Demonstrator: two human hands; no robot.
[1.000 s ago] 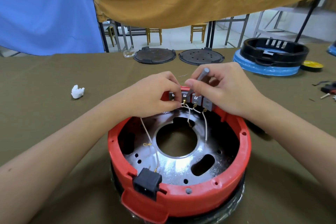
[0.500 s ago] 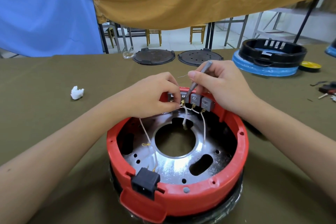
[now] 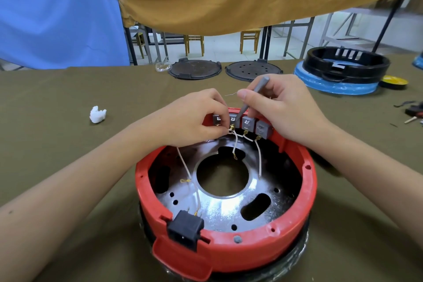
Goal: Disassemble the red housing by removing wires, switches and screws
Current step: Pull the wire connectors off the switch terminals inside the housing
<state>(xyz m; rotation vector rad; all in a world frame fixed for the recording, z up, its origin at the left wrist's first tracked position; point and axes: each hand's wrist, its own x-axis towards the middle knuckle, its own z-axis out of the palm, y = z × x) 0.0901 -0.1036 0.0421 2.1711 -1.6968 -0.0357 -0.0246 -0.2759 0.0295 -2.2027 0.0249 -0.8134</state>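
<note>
Both hands are working at the far rim of the red housing (image 3: 229, 252): the left hand (image 3: 190, 119) is pinching a white wire (image 3: 229, 131) at its terminal under the grey switches (image 3: 248, 124), fingers curled tight, while the right hand (image 3: 286, 110) is gripping a slim grey tool (image 3: 254, 96) between thumb and fingers, its tip angling down onto the second switch from the left.

Underneath everything, an olive-green table cloth (image 3: 57, 110) is covering the table, and the housing is sitting on it close to the person, in the middle of the view. Inside the housing, a shiny metal plate (image 3: 219, 210) with a large round hole is showing. At the far right, a black ring (image 3: 345, 64) is resting on a blue base (image 3: 332, 84). Two dark round discs (image 3: 194, 68) are lying side by side near the table's far edge. A black socket (image 3: 185, 228) is sitting in the housing's near rim, with thin white wires running to it. Left of the housing, well apart, a small white crumpled wad (image 3: 98, 114) is lying.
</note>
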